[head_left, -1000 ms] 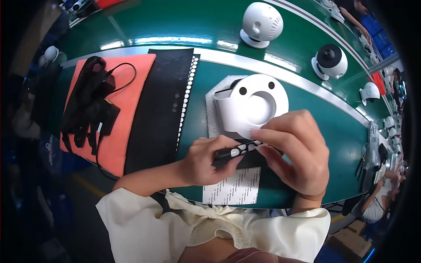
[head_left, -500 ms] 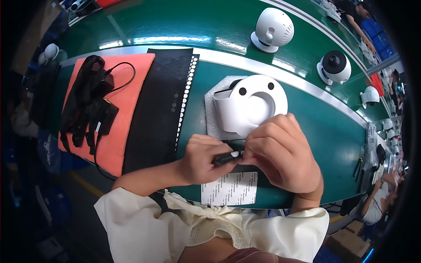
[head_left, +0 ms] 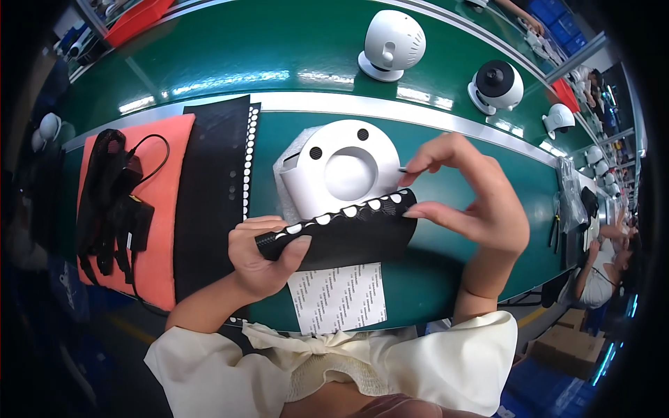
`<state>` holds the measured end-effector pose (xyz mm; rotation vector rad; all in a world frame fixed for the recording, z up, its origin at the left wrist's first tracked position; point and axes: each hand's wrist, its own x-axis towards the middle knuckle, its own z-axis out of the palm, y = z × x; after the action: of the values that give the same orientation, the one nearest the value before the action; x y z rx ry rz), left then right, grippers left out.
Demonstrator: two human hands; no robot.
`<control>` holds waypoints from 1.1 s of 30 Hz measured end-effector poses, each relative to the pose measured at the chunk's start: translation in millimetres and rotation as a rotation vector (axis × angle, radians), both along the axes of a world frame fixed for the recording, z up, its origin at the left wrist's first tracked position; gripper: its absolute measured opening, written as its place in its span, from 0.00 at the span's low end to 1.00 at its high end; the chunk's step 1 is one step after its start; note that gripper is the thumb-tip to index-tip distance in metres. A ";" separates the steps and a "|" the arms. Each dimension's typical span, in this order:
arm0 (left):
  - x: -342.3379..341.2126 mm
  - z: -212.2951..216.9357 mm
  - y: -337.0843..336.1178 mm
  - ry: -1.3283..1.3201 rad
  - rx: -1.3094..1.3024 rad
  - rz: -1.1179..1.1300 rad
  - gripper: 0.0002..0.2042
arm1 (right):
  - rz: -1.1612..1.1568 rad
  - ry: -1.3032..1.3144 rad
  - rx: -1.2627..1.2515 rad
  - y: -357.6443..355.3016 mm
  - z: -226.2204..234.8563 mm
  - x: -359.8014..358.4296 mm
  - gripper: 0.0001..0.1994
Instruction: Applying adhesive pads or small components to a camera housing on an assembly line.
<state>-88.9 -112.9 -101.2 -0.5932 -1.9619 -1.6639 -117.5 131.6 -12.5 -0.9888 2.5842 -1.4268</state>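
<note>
Green bench surface [head_left: 418, 279] runs under everything, with a conveyor behind it carrying round white cameras [head_left: 391, 43]. Far left, an orange mat [head_left: 164, 209] holds a black cable bundle [head_left: 111, 209], and beside it lies a black sheet [head_left: 209, 202] edged with white dots. The left hand [head_left: 261, 254] is clamped on the left end of a black strip [head_left: 348, 226], thumb over its top edge. That strip, lined with white pads, is held up just in front of a white shell [head_left: 341, 171] and above a white printed sheet [head_left: 339, 296]. The right hand [head_left: 474, 202] pinches the strip's right end, while forefinger and thumb grip what looks like a thin pin. By my reading, a pad is being picked off; the next move needs a steady strip and a fine grip.
</note>
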 end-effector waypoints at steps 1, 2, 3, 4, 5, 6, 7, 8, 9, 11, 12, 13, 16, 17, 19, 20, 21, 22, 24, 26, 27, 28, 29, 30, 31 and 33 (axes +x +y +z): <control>1.2 -2.9 2.3 0.001 -0.001 -0.005 0.10 | 0.003 0.049 0.020 -4.0 -0.9 -0.8 0.19; 2.1 -5.0 4.4 -0.006 0.039 0.073 0.10 | 0.008 0.098 0.040 -8.0 -2.0 -1.2 0.18; 1.8 -6.2 5.8 -0.014 0.079 0.152 0.11 | -0.001 0.081 0.027 -11.6 -4.1 -1.4 0.16; 0.1 -2.2 4.1 -0.014 0.077 0.151 0.11 | -0.003 0.080 0.026 -14.3 -6.9 -1.2 0.16; -2.5 5.7 0.3 -0.085 -0.010 0.018 0.12 | -0.021 0.093 -0.004 -16.8 -9.9 -0.6 0.15; -3.5 11.2 -2.3 -0.155 -0.096 -0.112 0.13 | -0.037 0.107 -0.032 -18.8 -11.0 0.7 0.15; -3.2 12.3 -3.0 -0.155 -0.097 -0.111 0.13 | -0.036 0.107 -0.033 -20.1 -10.2 2.6 0.15; -2.6 12.8 -3.6 -0.249 -0.106 -0.113 0.13 | -0.060 0.161 0.037 -21.3 -8.4 4.8 0.15; -2.1 13.4 -4.5 -0.343 -0.116 -0.111 0.13 | -0.082 0.216 0.105 -23.0 -7.1 6.7 0.15; -2.2 12.6 -3.1 -0.386 -0.076 -0.092 0.13 | -0.144 0.264 0.118 -30.5 -7.5 11.1 0.15; -2.7 12.2 -2.7 -0.402 -0.055 -0.096 0.13 | -0.212 0.311 0.134 -33.1 -8.0 12.6 0.15; -3.0 11.6 -2.8 -0.419 -0.035 -0.100 0.12 | -0.209 0.310 0.133 -34.3 -8.7 13.1 0.15; -4.1 10.4 -2.1 -0.423 -0.035 -0.091 0.12 | -0.227 0.299 0.154 -35.6 -12.1 11.9 0.15; -4.6 10.3 -1.4 -0.424 -0.029 -0.087 0.12 | -0.220 0.302 0.146 -35.4 -13.4 10.8 0.15; -5.8 8.7 -1.6 -0.412 -0.053 -0.091 0.12 | -0.207 0.303 0.137 -35.0 -14.6 9.8 0.15; -6.3 7.8 -1.4 -0.398 -0.077 -0.099 0.12 | -0.205 0.320 0.154 -34.6 -14.7 10.5 0.14; -6.6 7.3 -0.2 -0.401 -0.077 -0.092 0.12 | -0.201 0.336 0.169 -34.3 -15.4 11.1 0.14; -6.9 6.8 2.2 -0.400 -0.079 -0.093 0.12 | -0.194 0.332 0.167 -33.9 -16.8 12.1 0.14; -7.9 5.8 2.2 -0.395 -0.081 -0.097 0.12 | -0.234 0.397 0.267 -37.2 -17.1 13.4 0.12; -8.4 5.0 -1.6 -0.414 -0.052 -0.096 0.12 | -0.226 0.449 0.265 -44.1 -20.1 10.7 0.11; -9.3 5.1 -0.4 -0.431 -0.040 -0.105 0.13 | -0.235 0.500 0.251 -43.4 -22.7 9.0 0.10; -10.5 5.6 0.1 -0.441 -0.049 -0.100 0.13 | -0.225 0.498 0.248 -42.8 -23.7 7.6 0.10; -11.3 7.0 0.8 -0.444 -0.048 -0.089 0.13 | -0.212 0.510 0.242 -42.1 -24.3 6.0 0.11; -11.7 7.2 2.1 -0.465 -0.028 -0.098 0.13 | -0.201 0.521 0.239 -41.3 -25.8 5.0 0.11; -12.0 6.6 2.3 -0.485 -0.008 -0.106 0.13 | -0.192 0.518 0.238 -41.0 -26.3 3.3 0.11; -13.5 5.5 0.4 -0.468 -0.020 -0.143 0.11 | -0.181 0.424 0.115 -40.6 -23.6 -0.1 0.12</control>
<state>-102.5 -112.5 -95.7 -0.3801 -2.3041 -2.0159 -117.6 91.0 -36.1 -1.1780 3.0862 -1.1885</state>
